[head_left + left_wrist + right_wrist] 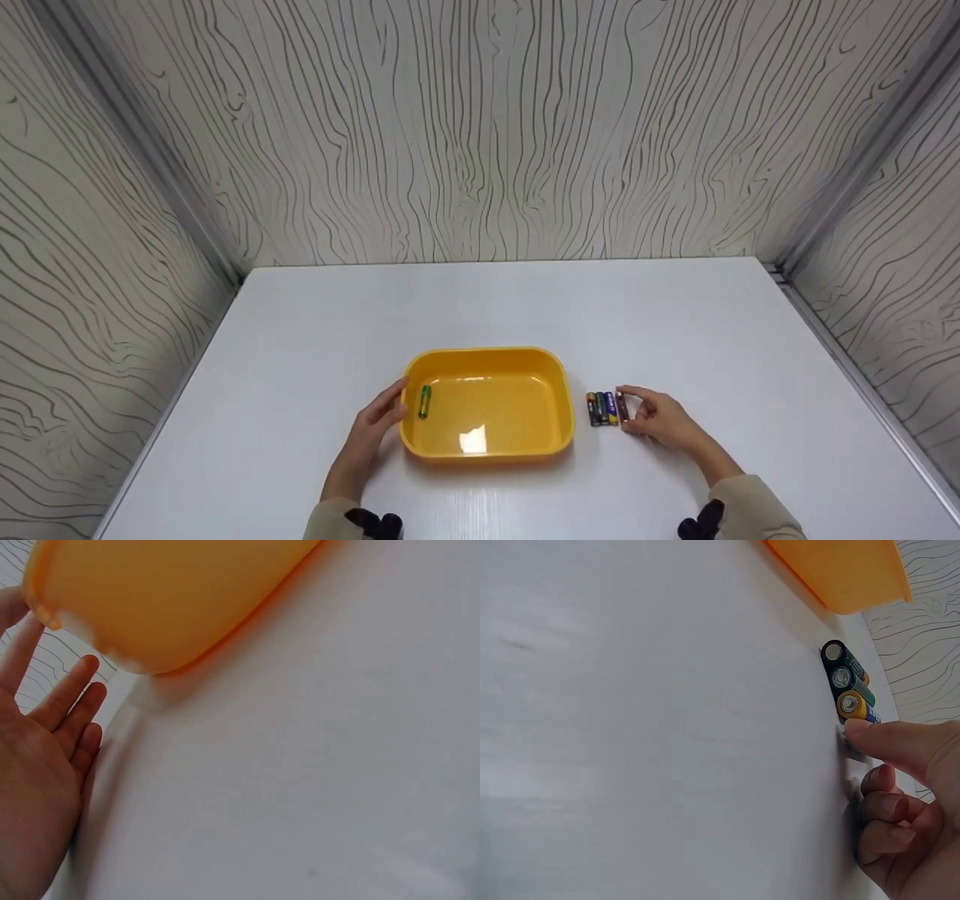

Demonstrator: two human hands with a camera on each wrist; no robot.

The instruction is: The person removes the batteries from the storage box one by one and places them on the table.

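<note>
My left hand (373,421) holds the left rim of a yellow plastic tray (495,405), thumb and index finger at the edge. In the left wrist view its other fingers (79,709) extend beside the tray wall. One green battery (424,403) lies inside the tray near its left wall. To the right of the tray, my right hand (667,425) pinches a dark red battery (623,409) end to end between thumb and index finger. Close beside it three batteries stand in a row: a black one (834,652), a green one (843,678) and a blue-and-yellow one (850,703).
The white table (337,315) carries the tray and the batteries. Wood-grain-patterned panels (480,135) rise behind the table and on both sides. Dark wrist devices (375,523) show at the cuffs of the beige sleeves (754,506).
</note>
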